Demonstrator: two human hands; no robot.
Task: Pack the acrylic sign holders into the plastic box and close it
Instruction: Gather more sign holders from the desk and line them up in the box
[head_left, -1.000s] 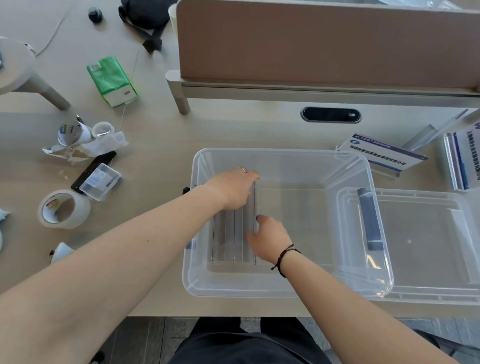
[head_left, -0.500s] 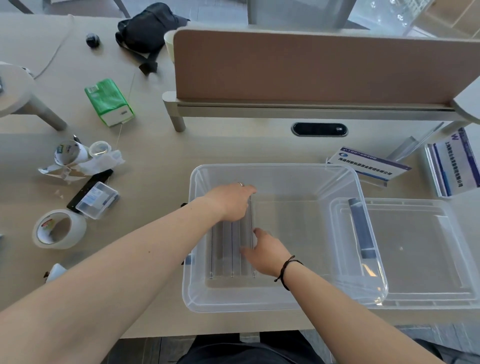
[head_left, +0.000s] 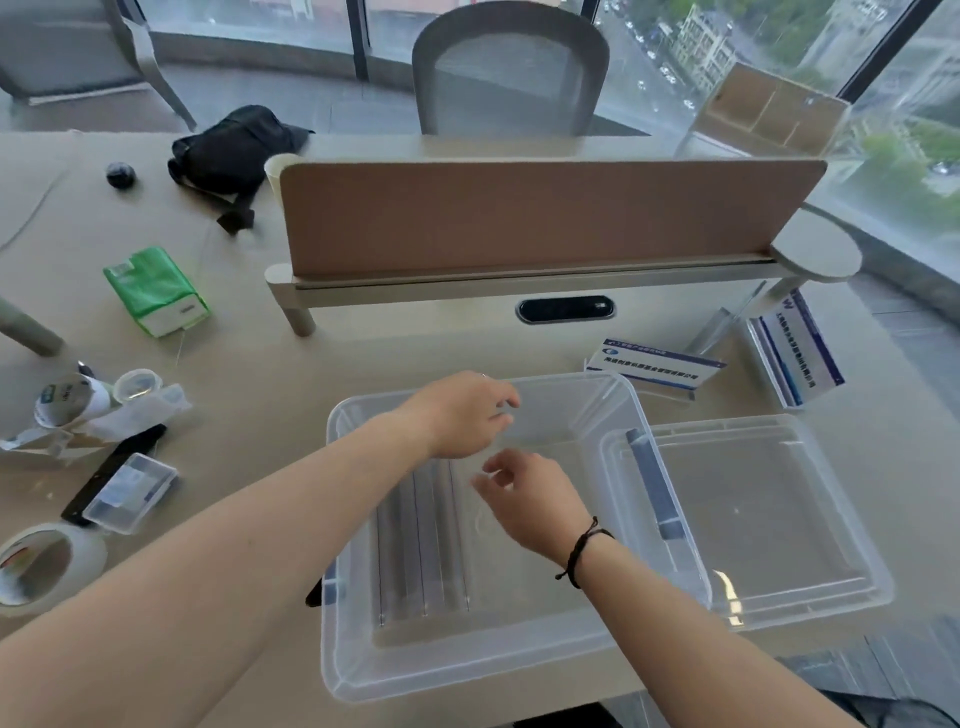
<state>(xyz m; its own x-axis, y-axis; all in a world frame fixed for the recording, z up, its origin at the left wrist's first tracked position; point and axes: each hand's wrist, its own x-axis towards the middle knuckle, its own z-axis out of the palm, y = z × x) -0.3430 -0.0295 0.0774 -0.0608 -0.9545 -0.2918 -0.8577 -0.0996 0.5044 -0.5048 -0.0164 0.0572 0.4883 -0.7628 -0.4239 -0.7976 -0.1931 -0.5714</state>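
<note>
A clear plastic box (head_left: 363, 670) sits at the desk's front edge. Several clear acrylic sign holders (head_left: 421, 545) lie side by side on the left of its floor. My left hand (head_left: 462, 415) hovers over the box's far part, fingers loosely curled and empty. My right hand (head_left: 524, 499), with a black cord at the wrist, hangs just above the holders, fingers apart and holding nothing. The box's clear lid (head_left: 753, 519) lies upside down to the right, its left edge over the box rim. Two more sign holders with blue-printed cards, one (head_left: 654, 366) and another (head_left: 795, 348), stand behind the box.
A desk divider (head_left: 519, 218) runs across behind the box. To the left lie a tape roll (head_left: 41, 566), a small clear case (head_left: 130, 491), crumpled wrapping (head_left: 78, 410) and a green packet (head_left: 156, 288). A black bag (head_left: 234, 150) lies farther back.
Both hands have lifted off the sign holders in the box and now hover above them, empty. The camera view has tilted upward, showing the chair and windows.
</note>
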